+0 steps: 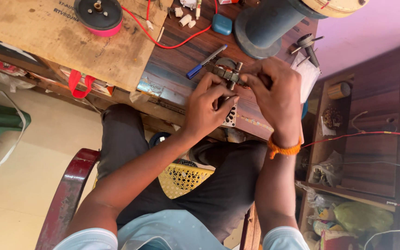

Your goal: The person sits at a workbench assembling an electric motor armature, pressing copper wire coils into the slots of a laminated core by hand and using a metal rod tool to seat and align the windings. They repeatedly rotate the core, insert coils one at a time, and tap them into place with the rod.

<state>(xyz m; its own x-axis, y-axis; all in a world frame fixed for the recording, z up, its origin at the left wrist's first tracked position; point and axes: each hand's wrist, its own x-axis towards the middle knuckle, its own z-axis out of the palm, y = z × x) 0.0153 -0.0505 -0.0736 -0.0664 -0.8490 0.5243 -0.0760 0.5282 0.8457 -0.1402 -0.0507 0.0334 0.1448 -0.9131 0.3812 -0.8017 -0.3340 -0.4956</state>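
Observation:
Both my hands meet over the edge of a dark wooden workbench [195, 51]. My left hand [207, 106] pinches the lower end of a small brass-coloured metal part [228, 75] with rods sticking out. My right hand [274, 90], with an orange thread band [283, 149] at the wrist, grips the same part from the right. Under the hands a white perforated piece [231, 116] peeks out. What the fingers cover is hidden.
A blue pen [205, 62], a red wire [172, 44], a teal box [221, 24], a black-and-pink spool [99, 16] on cardboard [47, 37] and a blue-grey cylinder stand [265, 25] lie on the bench. Bolts [309, 46] sit right. Shelves [348, 139] with clutter stand right; a yellow basket [184, 178] sits below.

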